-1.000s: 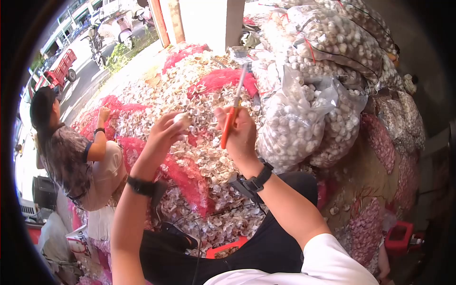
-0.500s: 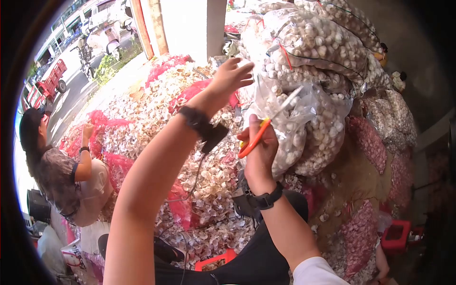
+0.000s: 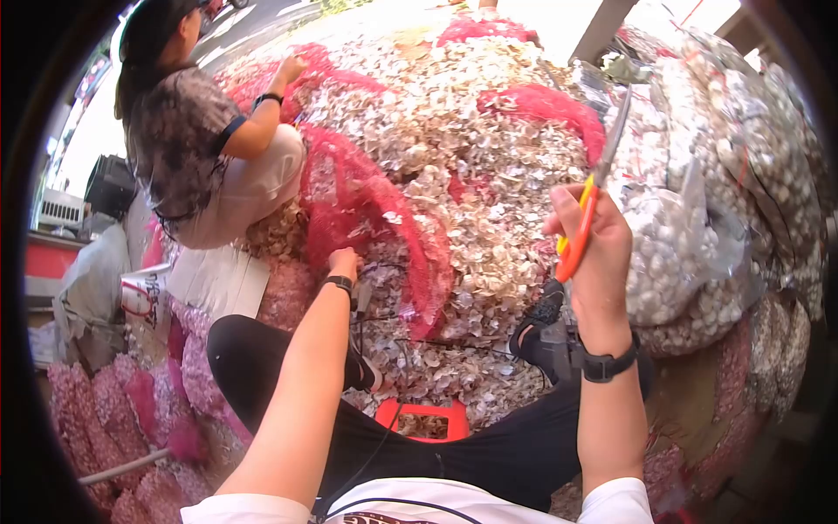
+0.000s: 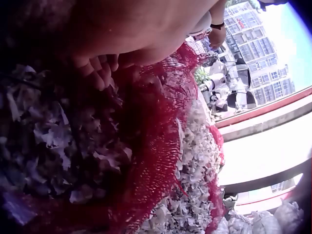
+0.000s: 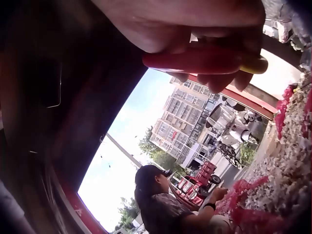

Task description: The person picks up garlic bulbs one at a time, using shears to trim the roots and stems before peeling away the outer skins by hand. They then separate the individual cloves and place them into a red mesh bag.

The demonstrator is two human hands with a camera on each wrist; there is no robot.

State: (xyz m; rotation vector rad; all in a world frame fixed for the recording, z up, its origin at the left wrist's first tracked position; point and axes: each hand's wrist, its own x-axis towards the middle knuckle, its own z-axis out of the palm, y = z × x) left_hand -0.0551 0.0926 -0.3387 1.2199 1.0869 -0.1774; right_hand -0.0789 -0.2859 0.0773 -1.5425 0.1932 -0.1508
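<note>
My right hand [image 3: 601, 249] grips a pair of scissors [image 3: 590, 205] with orange and yellow handles, the blades pointing up and away. In the right wrist view, the handle [image 5: 195, 62] lies across the curled fingers. Lower and to the left, my left hand [image 3: 346, 262] reaches down at the edge of a red mesh bag [image 3: 349, 205]. Its fingers [image 4: 100, 70] bend downward in the left wrist view, in shadow over pale dry garlic trimmings [image 4: 58, 136]; I cannot tell whether they hold anything.
A broad heap of garlic trimmings [image 3: 489, 210] spreads ahead. Clear bags of garlic bulbs [image 3: 663, 271] stand at right. Another person [image 3: 201, 131] sits at left beside the heap. A red plastic stool [image 3: 423, 419] shows between my legs; pink mesh sacks [image 3: 96, 419] lie lower left.
My left hand held a garlic bulb, swung right toward the clear bags with open fingers, then came back down left to the mesh. The scissors stayed in my right hand; the view turned left.
</note>
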